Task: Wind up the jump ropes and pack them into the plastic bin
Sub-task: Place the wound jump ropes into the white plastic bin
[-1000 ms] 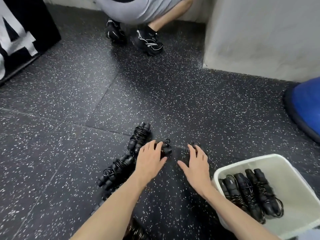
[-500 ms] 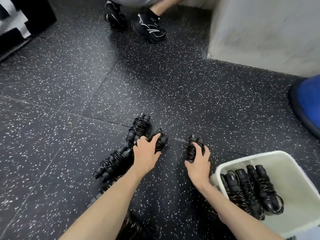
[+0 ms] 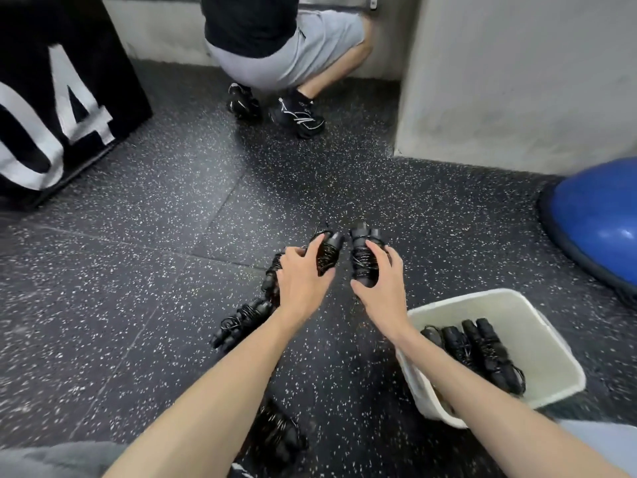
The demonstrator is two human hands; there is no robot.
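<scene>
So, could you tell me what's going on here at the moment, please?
A person is tidying wound jump ropes off the floor. The left hand grips one bundle and the right hand grips another. More bundles lie on the floor to the left, and several already sit in the white plastic bin on the right.

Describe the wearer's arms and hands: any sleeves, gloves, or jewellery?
Both forearms are bare, with no sleeve in view. The left hand and right hand wear no gloves, and no rings, watch or wristband show. The fingers are bare too. Nothing marks either arm.
</scene>
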